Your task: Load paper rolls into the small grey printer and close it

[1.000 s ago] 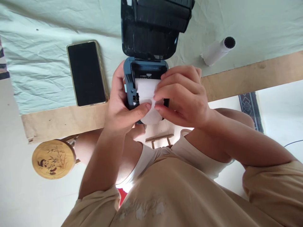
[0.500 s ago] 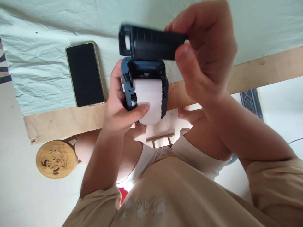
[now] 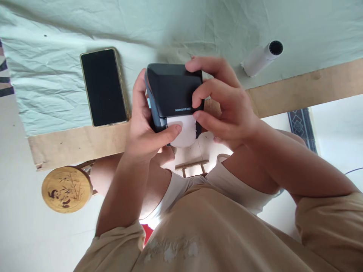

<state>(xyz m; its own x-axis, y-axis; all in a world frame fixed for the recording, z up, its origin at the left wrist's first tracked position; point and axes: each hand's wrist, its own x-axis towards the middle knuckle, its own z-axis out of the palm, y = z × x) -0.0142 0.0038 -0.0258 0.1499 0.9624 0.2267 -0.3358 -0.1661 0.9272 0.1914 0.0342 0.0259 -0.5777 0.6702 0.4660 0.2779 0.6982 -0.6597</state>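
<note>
My left hand (image 3: pixel 144 124) is wrapped round a dark blue label printer (image 3: pixel 154 111) from its left side. Its thumb presses on a white paper strip (image 3: pixel 180 138) that hangs out at the printer's near end. The black printer cover (image 3: pixel 172 87), lettered NIIMBOT, lies over the top of the printer. Whether it is latched I cannot tell. My right hand (image 3: pixel 221 98) grips the right side of this cover, fingertips on its top and near edge. The inside of the printer is hidden under the cover.
A smartphone (image 3: pixel 103 88) with a dark screen lies left on the pale green cloth (image 3: pixel 136 30). A white cylinder (image 3: pixel 259 60) with a black end lies to the right. The table's wooden edge (image 3: pixel 76 145) runs below. A round wooden stool (image 3: pixel 68 189) stands at lower left.
The cover, standing raised before, has swung down over the printer and hides its inside. My right hand has come down and left with it. The white cylinder has come into view.
</note>
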